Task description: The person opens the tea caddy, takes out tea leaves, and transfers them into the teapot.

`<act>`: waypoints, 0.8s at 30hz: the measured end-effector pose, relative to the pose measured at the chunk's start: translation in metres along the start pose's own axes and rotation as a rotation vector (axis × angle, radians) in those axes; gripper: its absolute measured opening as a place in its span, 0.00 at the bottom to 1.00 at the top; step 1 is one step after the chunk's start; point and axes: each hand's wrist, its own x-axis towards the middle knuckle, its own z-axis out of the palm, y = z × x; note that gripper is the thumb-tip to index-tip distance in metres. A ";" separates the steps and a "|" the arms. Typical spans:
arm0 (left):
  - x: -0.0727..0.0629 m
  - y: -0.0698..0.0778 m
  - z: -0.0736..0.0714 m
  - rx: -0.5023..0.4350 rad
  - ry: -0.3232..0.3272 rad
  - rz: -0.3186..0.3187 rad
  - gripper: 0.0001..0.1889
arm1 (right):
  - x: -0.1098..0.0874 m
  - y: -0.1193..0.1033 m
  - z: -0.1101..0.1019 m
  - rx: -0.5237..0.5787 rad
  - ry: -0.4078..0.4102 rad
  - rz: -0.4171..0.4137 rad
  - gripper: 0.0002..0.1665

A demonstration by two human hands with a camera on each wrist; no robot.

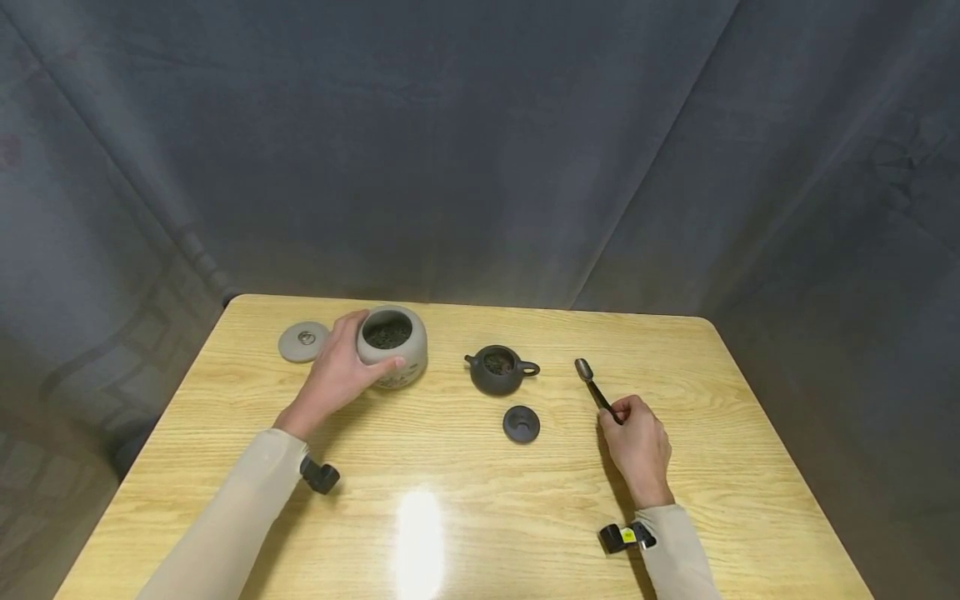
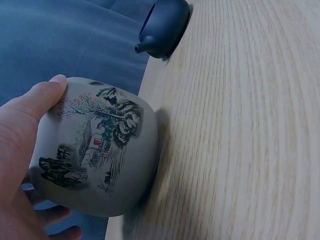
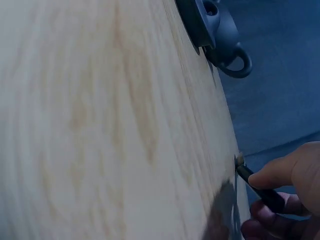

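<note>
Head view: a scoop (image 1: 597,394) is pinched near its handle's end by the right hand (image 1: 639,442), over the bench (image 1: 750,500) and right of the uncovered teapot (image 1: 495,384). Whether its tip touches wood is not clear. The open jar (image 1: 417,357), left of the teapot, is gripped at its side by the left hand (image 1: 341,367). Step in hand is judged to be scoop handling; pick-up and set-down cannot be told apart. For either, a controlled pinch seems called for next. Scoop: slim black handle, shinier rounded bowl. Jar: grey, squat, painted with a tree and house; dark leaf-like matter (image 1: 388,335) is seen inside.
</note>
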 end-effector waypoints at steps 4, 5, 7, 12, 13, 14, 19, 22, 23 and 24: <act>0.000 0.000 0.001 -0.004 0.003 0.002 0.60 | -0.001 0.001 0.000 -0.024 -0.036 0.011 0.10; 0.000 -0.001 0.001 -0.003 0.003 0.004 0.60 | -0.001 0.002 0.000 -0.029 -0.042 0.013 0.10; 0.001 -0.001 0.002 -0.003 0.003 0.007 0.60 | -0.002 0.004 0.000 -0.035 -0.055 0.020 0.10; 0.001 -0.001 0.004 -0.001 0.004 0.008 0.60 | -0.001 0.006 0.001 -0.041 -0.072 0.026 0.11; 0.001 -0.001 0.004 -0.001 0.005 0.006 0.60 | -0.001 0.006 0.002 -0.041 -0.074 0.025 0.11; 0.001 -0.001 0.004 -0.001 0.006 0.006 0.60 | -0.001 0.006 0.002 -0.042 -0.076 0.025 0.11; 0.001 -0.001 0.003 0.002 0.008 0.007 0.60 | -0.001 0.005 0.002 -0.040 -0.080 0.023 0.11; 0.002 -0.001 0.002 0.001 0.010 0.007 0.60 | -0.001 0.004 0.002 -0.038 -0.086 0.026 0.11; 0.002 -0.001 0.002 0.001 0.009 0.007 0.60 | -0.001 0.004 0.002 -0.037 -0.090 0.026 0.11; 0.002 -0.001 0.002 0.000 0.010 0.006 0.60 | -0.001 0.004 0.002 -0.036 -0.091 0.027 0.11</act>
